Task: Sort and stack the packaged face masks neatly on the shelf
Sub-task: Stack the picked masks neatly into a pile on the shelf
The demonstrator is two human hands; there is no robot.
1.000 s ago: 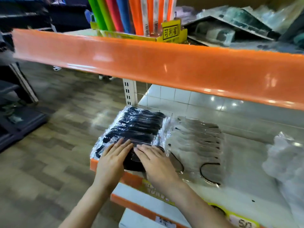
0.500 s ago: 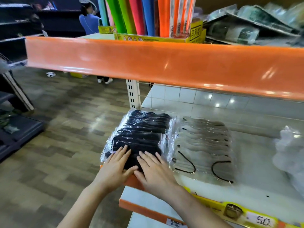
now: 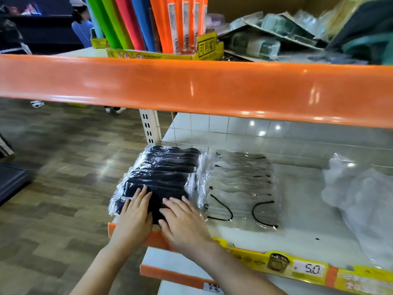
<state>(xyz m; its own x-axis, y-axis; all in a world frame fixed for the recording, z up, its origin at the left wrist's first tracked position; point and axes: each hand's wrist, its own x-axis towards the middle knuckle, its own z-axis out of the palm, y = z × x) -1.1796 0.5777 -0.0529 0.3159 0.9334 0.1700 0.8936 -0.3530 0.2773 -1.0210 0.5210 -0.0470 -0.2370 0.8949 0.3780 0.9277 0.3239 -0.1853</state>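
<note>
A row of black face masks in clear plastic packs lies overlapped at the left end of the white shelf. My left hand and my right hand rest side by side, fingers straight, flat on the nearest pack at the shelf's front edge. Right beside it lies a second overlapped row of grey masks with black ear loops, also in clear packs.
A crumpled pile of clear plastic bags sits at the right of the shelf. The orange front of the upper shelf overhangs close above, carrying coloured rolls and boxed goods. A person stands far back on the left.
Both hands stay flat on the front black pack and have slid slightly forward over it. The camera has moved closer and a little up.
</note>
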